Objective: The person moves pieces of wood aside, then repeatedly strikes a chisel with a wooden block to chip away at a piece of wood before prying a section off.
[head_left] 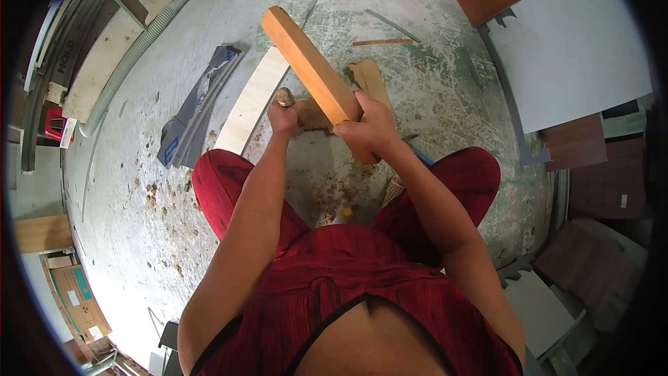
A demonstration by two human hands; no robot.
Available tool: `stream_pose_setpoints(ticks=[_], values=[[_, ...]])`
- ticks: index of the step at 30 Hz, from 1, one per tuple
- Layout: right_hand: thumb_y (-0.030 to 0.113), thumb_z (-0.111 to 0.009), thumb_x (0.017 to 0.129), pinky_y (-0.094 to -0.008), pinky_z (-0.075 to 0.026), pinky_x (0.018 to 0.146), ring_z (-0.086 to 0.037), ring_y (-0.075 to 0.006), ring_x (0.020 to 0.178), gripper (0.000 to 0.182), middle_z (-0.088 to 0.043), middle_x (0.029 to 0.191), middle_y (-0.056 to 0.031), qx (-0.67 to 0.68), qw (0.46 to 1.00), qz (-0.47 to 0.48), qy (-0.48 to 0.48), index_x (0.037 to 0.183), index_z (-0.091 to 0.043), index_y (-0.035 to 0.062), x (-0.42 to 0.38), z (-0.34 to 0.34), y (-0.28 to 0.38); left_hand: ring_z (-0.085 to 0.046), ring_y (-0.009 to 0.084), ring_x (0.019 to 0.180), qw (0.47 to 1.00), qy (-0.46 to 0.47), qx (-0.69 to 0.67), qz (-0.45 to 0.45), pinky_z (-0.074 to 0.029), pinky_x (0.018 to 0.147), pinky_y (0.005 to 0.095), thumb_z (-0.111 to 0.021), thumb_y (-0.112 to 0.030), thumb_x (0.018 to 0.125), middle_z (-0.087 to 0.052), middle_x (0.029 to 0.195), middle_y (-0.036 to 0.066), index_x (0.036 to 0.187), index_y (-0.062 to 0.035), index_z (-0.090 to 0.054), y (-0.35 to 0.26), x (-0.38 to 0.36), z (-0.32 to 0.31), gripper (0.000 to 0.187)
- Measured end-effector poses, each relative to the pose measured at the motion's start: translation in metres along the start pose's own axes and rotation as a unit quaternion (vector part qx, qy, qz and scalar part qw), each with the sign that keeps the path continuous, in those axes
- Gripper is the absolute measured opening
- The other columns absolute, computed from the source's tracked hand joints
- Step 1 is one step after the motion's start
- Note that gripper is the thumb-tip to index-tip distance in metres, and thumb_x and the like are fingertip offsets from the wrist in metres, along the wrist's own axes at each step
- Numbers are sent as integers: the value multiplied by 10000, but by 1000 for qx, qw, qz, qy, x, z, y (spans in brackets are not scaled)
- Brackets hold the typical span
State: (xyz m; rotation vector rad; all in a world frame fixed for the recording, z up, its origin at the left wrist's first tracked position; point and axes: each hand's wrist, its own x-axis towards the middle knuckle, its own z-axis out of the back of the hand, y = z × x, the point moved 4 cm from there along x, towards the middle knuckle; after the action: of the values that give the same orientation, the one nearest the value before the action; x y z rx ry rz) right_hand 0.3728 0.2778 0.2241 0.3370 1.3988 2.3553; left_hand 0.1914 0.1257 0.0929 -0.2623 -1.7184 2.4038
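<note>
My right hand (pixel 372 125) is closed around a long, square-edged orange wooden bar (pixel 306 59), which slants up and to the left above the floor. My left hand (pixel 281 118) is wrapped round a short handle with a rounded, worn brown end (pixel 284 96); the rest of that tool is hidden. Beside the left hand, partly behind the bar, lies a brown wooden block (pixel 312 114) with a rough lower edge. Another tan wooden piece (pixel 372 78) rests on the floor beyond my right hand.
A pale plank (pixel 256 101) and grey folded wrapping (pixel 198 108) lie left of my hands. Thin strips (pixel 393 26) are scattered ahead. Large white sheets (pixel 567 42) and brown boards (pixel 605 181) stand at the right. A ribbed hose (pixel 149 35) runs along the left.
</note>
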Motion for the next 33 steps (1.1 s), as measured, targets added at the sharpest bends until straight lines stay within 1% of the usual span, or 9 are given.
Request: stream_pose_setpoints(ticks=[7,10,13,16,21,25,28,30,33], values=[[380,-739,569,-401,-466,613,-619,-320,705,615,-607,745,-159,69,987,126,-75,1032,-527,35,-8,-1,30,-620,147,717,1000,0,-13,-8,-500,682,307,-762,-77,665,-671,815,80,863,7,-638,19,11,-3,248],[260,-744,644,-306,-478,674,-626,-225,759,519,-616,818,-150,29,992,118,-24,1043,-532,5,-11,-6,32,-642,157,761,999,23,-24,11,-503,700,307,-747,-71,667,-684,845,82,896,-8,-657,8,5,-4,254],[244,-736,647,-300,-471,661,-621,-225,742,507,-601,787,-153,-229,969,4,98,1036,-514,8,1,-29,1,-658,167,802,998,46,-26,-19,-507,710,309,-747,-76,667,-694,879,72,921,-27,-670,34,23,-5,270],[261,-729,646,-317,-472,660,-623,-255,734,537,-603,781,-156,-172,980,-16,96,1059,-490,17,4,-29,-3,-664,171,823,999,30,-13,-25,-509,714,315,-760,-90,668,-697,899,61,933,-31,-671,26,19,-2,285],[369,-689,621,-427,-464,616,-623,-358,720,517,-612,739,-178,99,992,79,-14,963,-495,32,-1,-19,31,-610,113,737,999,24,-46,0,-491,681,282,-778,-90,661,-673,831,43,864,-37,-644,7,5,-4,249],[368,-688,624,-431,-462,613,-617,-359,706,507,-615,742,-173,-22,996,80,-28,956,-496,36,-7,-27,9,-620,116,772,987,72,-142,20,-494,702,276,-749,-46,693,-679,857,47,885,-27,-643,37,19,-16,220],[329,-721,649,-356,-482,682,-621,-312,737,534,-616,803,-169,-219,968,-23,116,1028,-501,24,0,-38,-10,-627,118,800,965,113,-236,36,-497,726,274,-721,-20,717,-684,882,45,916,-22,-644,44,27,-18,214],[339,-721,641,-357,-483,685,-619,-319,742,538,-616,801,-168,-143,985,19,94,1017,-500,22,0,-29,3,-632,120,821,993,74,-77,-55,-499,741,274,-706,-10,728,-686,902,44,941,-24,-646,17,5,-10,222],[358,-698,625,-417,-473,665,-616,-356,742,533,-618,768,-174,-8,998,57,35,985,-490,26,-7,-14,33,-638,126,828,997,48,-52,11,-498,747,278,-707,-10,709,-687,923,49,978,-37,-651,-7,-8,-4,277]])
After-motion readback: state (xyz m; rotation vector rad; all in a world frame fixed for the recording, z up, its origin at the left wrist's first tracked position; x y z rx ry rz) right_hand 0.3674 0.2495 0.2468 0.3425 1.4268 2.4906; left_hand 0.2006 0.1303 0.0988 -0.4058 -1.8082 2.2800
